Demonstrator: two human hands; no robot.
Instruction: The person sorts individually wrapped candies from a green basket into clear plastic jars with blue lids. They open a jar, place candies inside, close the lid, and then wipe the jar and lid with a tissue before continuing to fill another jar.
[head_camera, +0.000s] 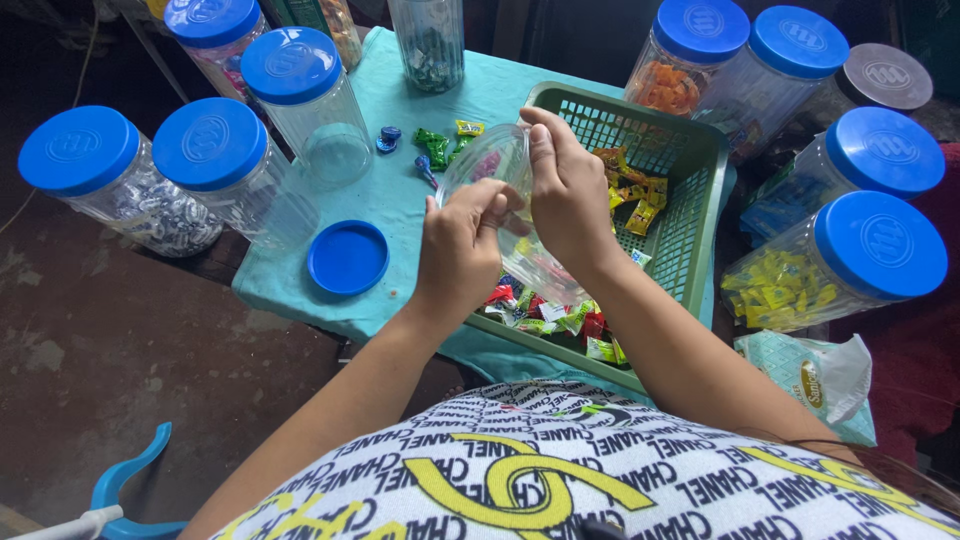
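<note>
1. Both hands are raised over the near-left part of a green basket (700, 160), working one clear plastic jar (500, 175) tipped on its side, mouth turned up and away from the body.
2. Right hand (570, 190): closed on the jar's rim, thumb along the outside, fingers curled over the mouth edge. Firm grip.
3. Left hand (462, 240): fingers bunched together against the jar's lower wall, just under the right hand. Whether it pinches a sweet or only steadies the jar, I cannot tell.
4. The jar's blue lid (348, 257) lies flat on the teal cloth (400, 100), well left of the left hand, apart from it.
5. Progress, as a judgement: early to middle. The jar is open, and a few coloured pieces show through its wall, but most of it looks empty.
6. Left over: many wrapped candies (545, 315) sit in the basket directly beneath and just right of the hands; orange-yellow ones (635, 195) lie beyond the right wrist.
7. Loose green and blue sweets (435, 145) rest on the cloth just beyond the left hand.
8. Capped jars (205, 150) ring the work on both sides, none touched.
</note>
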